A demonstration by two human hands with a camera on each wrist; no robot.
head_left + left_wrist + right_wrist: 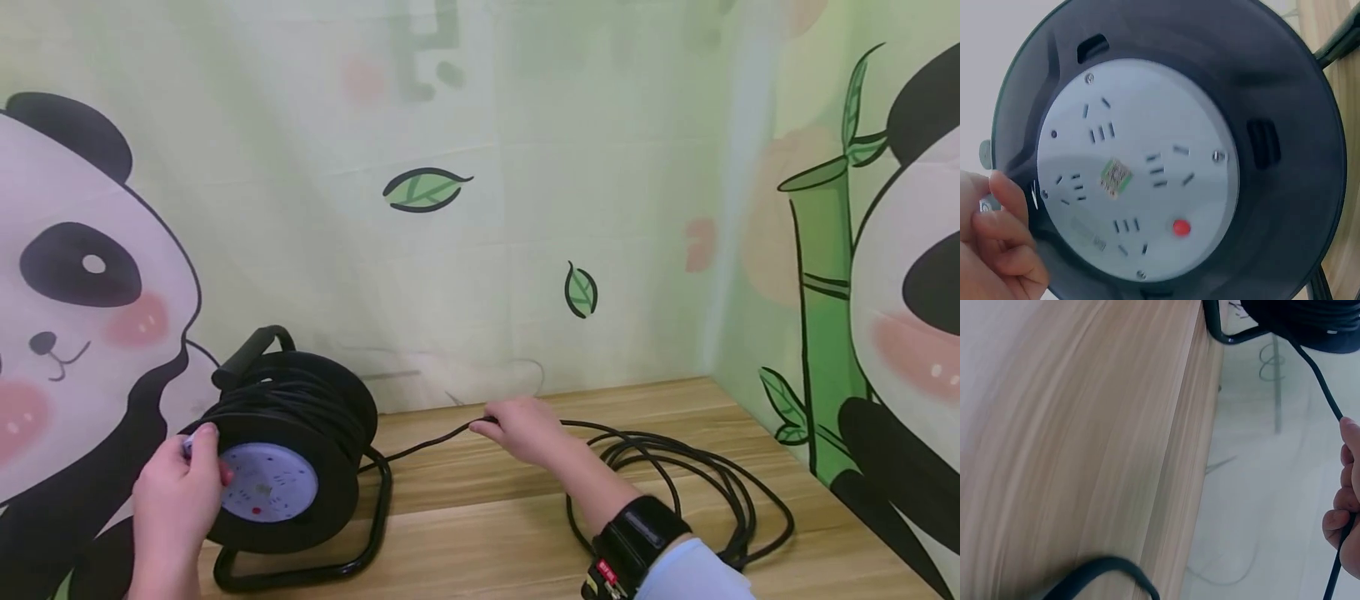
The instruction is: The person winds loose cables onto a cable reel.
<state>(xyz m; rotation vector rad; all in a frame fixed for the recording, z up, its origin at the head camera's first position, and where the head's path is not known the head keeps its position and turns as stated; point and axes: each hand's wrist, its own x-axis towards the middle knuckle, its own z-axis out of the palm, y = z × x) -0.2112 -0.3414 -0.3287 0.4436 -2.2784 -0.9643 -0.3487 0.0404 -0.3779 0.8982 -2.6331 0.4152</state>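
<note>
A black cable reel (345, 500) stands at the left on its tubular frame, wound with black cable. Its pale round socket face (1138, 169) has several outlets and a red button. At the reel's left rim, my left hand (176, 492) curls its fingers around a small knob, mostly hidden by them. My right hand (528, 429) grips the black cable (435, 442) a short way right of the reel. In the right wrist view, the cable (1319, 375) runs from the reel into that hand (1349, 500) and out below it.
Loose loops of cable (738, 500) lie on the wooden tabletop (465, 542) at the right, beneath and beyond my right forearm. Behind the table hangs a printed cloth backdrop (600, 167) with pandas and leaves. A carrying handle (243, 358) rises above the reel.
</note>
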